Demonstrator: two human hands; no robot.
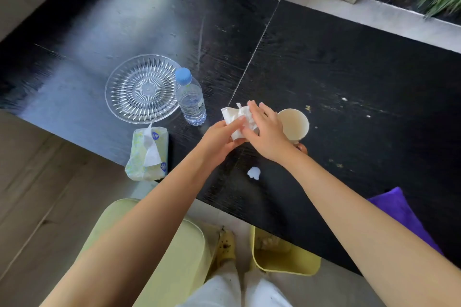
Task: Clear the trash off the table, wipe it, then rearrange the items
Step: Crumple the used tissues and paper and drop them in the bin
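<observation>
Over the middle of the black table (pixel 349 70), my left hand (pixel 219 139) and my right hand (pixel 267 132) both hold a crumpled white tissue (pixel 237 117) between them. Behind my right hand stands a cream mug (pixel 295 123), partly hidden. A small white paper scrap (pixel 254 172) lies on the table near the front edge. Pale crumbs (pixel 344 99) are scattered to the right of the mug. A purple cloth (pixel 399 209) lies at the table's near right edge.
A clear glass plate (pixel 142 88) and a water bottle (pixel 190 97) with a blue cap stand to the left. A tissue pack (pixel 147 154) overhangs the front edge. Below the table sit a yellow bin (pixel 282 257) and a pale green chair (pixel 159 257).
</observation>
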